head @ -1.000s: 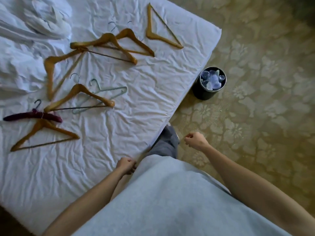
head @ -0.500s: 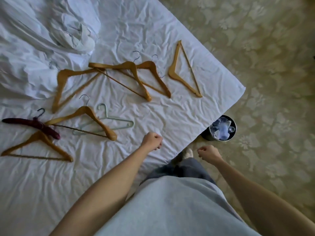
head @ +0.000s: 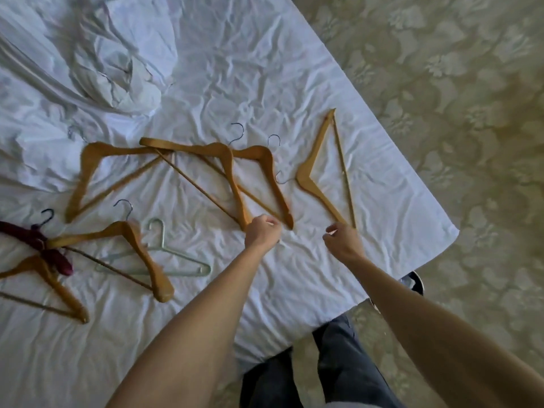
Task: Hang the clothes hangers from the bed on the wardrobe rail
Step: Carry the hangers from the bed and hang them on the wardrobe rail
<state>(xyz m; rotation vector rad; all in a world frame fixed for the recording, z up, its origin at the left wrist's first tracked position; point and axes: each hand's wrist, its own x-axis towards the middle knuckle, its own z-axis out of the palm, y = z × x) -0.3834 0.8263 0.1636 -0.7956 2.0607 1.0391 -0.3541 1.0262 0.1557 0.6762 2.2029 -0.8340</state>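
Over the bed [head: 294, 83], both loosely curled hands (left [head: 263, 232], right [head: 343, 241]) seemingly grip neither of 2 nearby wooden hangers [head: 312, 175].

Head view: steep downward, near, over bed [head: 294, 83] corner.

No text, label, brand, number or sign can be read anywhere in the view.
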